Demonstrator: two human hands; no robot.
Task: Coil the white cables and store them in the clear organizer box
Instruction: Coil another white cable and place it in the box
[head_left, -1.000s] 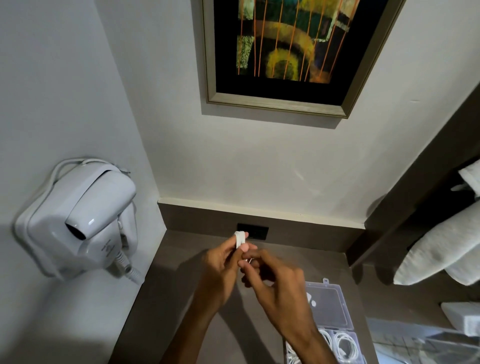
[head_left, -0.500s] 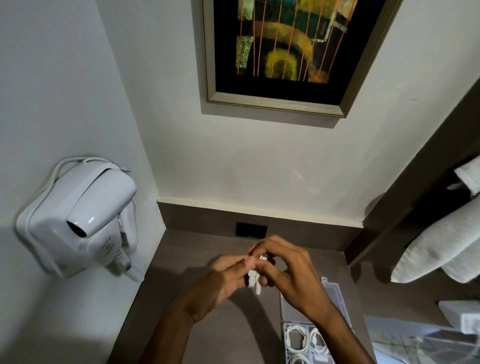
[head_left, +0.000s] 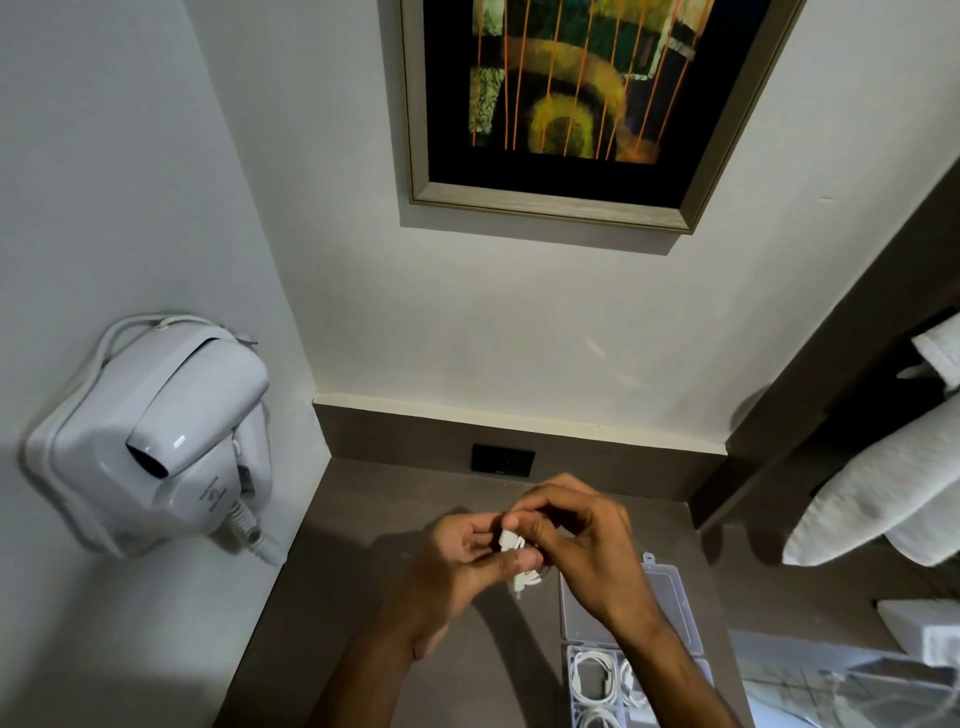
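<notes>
Above the brown counter, both hands hold one small bundle of white cable (head_left: 514, 545). My left hand (head_left: 457, 566) pinches it from below with the thumb across it. My right hand (head_left: 582, 540) closes its fingertips on the bundle's top. A short white end hangs under the thumb. The clear organizer box (head_left: 584, 691) lies open at the lower right, its lid (head_left: 670, 597) flipped back. Coiled white cables (head_left: 592, 675) lie in its compartments, and my right forearm hides part of the box.
A white wall-mounted hair dryer (head_left: 156, 447) with a ribbed cord sticks out from the left wall. A black socket (head_left: 502, 460) sits in the back panel. Folded white towels (head_left: 893, 493) lie on a dark shelf at the right. A framed picture (head_left: 566, 93) hangs above.
Both hands came down from near the socket towards the counter and drew close together. The right hand moved from below the bundle onto its top. More of the box now shows.
</notes>
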